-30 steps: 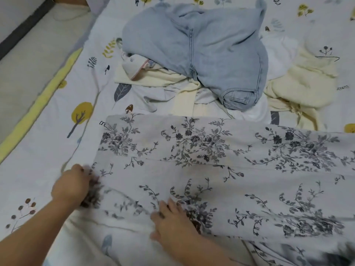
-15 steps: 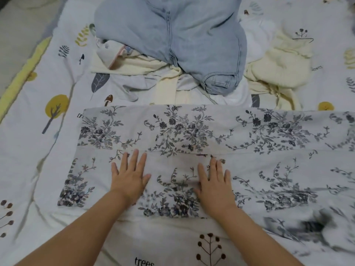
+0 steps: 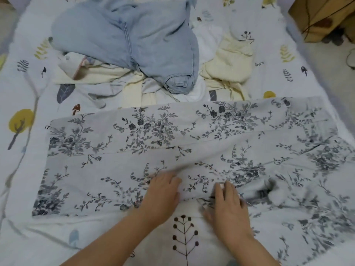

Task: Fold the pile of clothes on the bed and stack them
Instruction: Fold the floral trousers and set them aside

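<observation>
one denim garment point(image 3: 138, 47) heaped beyond floral cloth point(image 3: 172, 143)

Only one scrap of print shows on the bedsheet point(image 3: 299, 77): a small dark word at about two o'clock, beside the cream garment point(image 3: 228, 60), too blurred to read for certain. No labels or numbers elsewhere.

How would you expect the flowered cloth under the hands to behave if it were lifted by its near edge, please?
The flowered cloth would likely hang limp: it already bunches near the right hand. It looks thin and probably light. Pushed by the left hand, it would likely wrinkle rather than slide whole.
</observation>
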A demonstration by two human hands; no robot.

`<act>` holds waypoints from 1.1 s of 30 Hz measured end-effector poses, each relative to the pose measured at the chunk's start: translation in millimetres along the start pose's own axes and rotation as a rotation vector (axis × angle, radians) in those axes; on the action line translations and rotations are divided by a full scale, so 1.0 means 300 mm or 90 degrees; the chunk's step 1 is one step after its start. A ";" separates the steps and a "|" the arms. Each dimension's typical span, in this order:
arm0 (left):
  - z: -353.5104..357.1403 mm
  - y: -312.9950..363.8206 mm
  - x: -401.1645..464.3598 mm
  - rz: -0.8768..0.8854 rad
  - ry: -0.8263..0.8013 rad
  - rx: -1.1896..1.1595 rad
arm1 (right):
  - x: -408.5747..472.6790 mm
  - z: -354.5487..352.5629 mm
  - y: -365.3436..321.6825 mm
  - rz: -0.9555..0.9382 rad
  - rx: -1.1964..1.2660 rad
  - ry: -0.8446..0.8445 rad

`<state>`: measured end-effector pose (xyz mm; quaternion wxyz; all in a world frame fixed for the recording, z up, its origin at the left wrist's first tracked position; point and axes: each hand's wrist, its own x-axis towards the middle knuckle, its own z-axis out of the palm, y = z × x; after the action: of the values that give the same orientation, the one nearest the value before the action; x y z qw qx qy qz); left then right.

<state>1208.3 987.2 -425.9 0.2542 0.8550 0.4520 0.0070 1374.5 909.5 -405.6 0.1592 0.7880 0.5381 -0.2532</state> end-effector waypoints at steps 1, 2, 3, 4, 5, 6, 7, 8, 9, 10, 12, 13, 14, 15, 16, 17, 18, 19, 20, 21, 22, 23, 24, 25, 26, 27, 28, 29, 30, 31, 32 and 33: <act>0.005 0.038 -0.006 0.033 0.012 -0.013 | -0.017 0.012 0.005 0.017 -0.010 0.018; 0.007 0.074 -0.012 0.068 0.019 -0.027 | -0.030 0.020 0.011 0.027 -0.019 0.032; 0.008 0.106 -0.018 0.101 0.030 -0.043 | -0.041 0.025 0.017 0.024 -0.032 0.036; 0.015 0.130 -0.026 0.127 0.038 -0.052 | -0.047 0.028 0.025 0.007 -0.047 0.035; 0.023 0.152 -0.034 0.139 0.043 -0.054 | -0.050 0.028 0.036 -0.021 -0.059 0.034; 0.030 0.170 -0.042 0.142 0.037 -0.063 | -0.050 0.023 0.049 -0.057 -0.064 0.036; 0.039 0.187 -0.047 0.137 0.027 -0.070 | -0.049 0.011 0.063 -0.094 -0.059 0.040; 0.049 0.200 -0.051 0.123 0.018 -0.082 | -0.050 -0.009 0.076 -0.126 -0.046 0.050; 0.060 0.210 -0.056 0.101 0.025 -0.087 | -0.053 -0.033 0.090 -0.153 -0.030 0.056; 0.066 0.217 -0.061 0.084 0.033 -0.082 | -0.062 -0.061 0.105 -0.178 -0.015 0.060; 0.077 0.230 -0.069 0.066 0.025 -0.084 | -0.091 -0.122 0.141 -0.217 0.008 0.054; 0.080 0.237 -0.069 0.063 0.030 -0.090 | -0.110 -0.154 0.160 -0.233 0.013 0.051; 0.077 0.244 -0.068 0.057 0.033 -0.088 | -0.131 -0.185 0.179 -0.247 0.017 0.051; 0.073 0.249 -0.063 0.046 0.033 -0.081 | -0.154 -0.213 0.198 -0.263 0.024 0.057; 0.069 0.249 -0.059 0.029 0.034 -0.075 | -0.176 -0.237 0.215 -0.281 0.033 0.064; 0.064 0.247 -0.056 0.007 0.032 -0.065 | -0.198 -0.256 0.232 -0.300 0.043 0.067; 0.058 0.244 -0.056 -0.021 0.029 -0.049 | -0.219 -0.272 0.250 -0.319 0.062 0.066; 0.052 0.241 -0.056 -0.046 0.026 -0.028 | -0.238 -0.283 0.269 -0.333 0.093 0.059; 0.045 0.240 -0.061 -0.065 0.035 -0.014 | -0.256 -0.295 0.288 -0.343 0.131 0.052; 0.034 0.245 -0.069 -0.074 0.057 -0.018 | -0.274 -0.307 0.306 -0.351 0.167 0.045; 0.021 0.261 -0.079 -0.062 0.084 -0.039 | -0.290 -0.320 0.322 -0.360 0.201 0.036; 0.005 0.289 -0.090 -0.027 0.101 -0.060 | -0.304 -0.333 0.338 -0.368 0.238 0.024; -0.006 0.321 -0.102 0.030 0.122 -0.054 | -0.316 -0.344 0.353 -0.372 0.281 0.004; -0.012 0.350 -0.114 0.094 0.134 -0.031 | -0.325 -0.356 0.369 -0.370 0.327 -0.021; -0.020 0.374 -0.123 0.141 0.141 -0.021 | -0.332 -0.366 0.386 -0.356 0.375 -0.042; -0.035 0.391 -0.130 0.155 0.130 -0.048 | -0.335 -0.377 0.405 -0.324 0.427 -0.054; -0.062 0.399 -0.136 0.134 0.105 -0.104 | -0.332 -0.386 0.425 -0.279 0.472 -0.053; -0.094 0.399 -0.146 0.088 0.070 -0.165 | -0.323 -0.390 0.444 -0.233 0.497 -0.039; -0.130 0.395 -0.155 0.041 0.029 -0.210 | -0.310 -0.389 0.458 -0.198 0.499 -0.016; -0.171 0.394 -0.159 0.011 -0.002 -0.236 | -0.298 -0.384 0.463 -0.175 0.485 0.004; -0.217 0.391 -0.162 -0.004 -0.015 -0.259 | -0.287 -0.379 0.459 -0.164 0.467 0.015; -0.266 0.390 -0.165 -0.016 -0.027 -0.295 | -0.280 -0.377 0.446 -0.160 0.451 0.019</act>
<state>1249.6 928.8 -294.0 0.4530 0.7684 0.4432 0.0895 1499.9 854.8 -267.6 -0.1634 0.7257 0.5119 -0.4296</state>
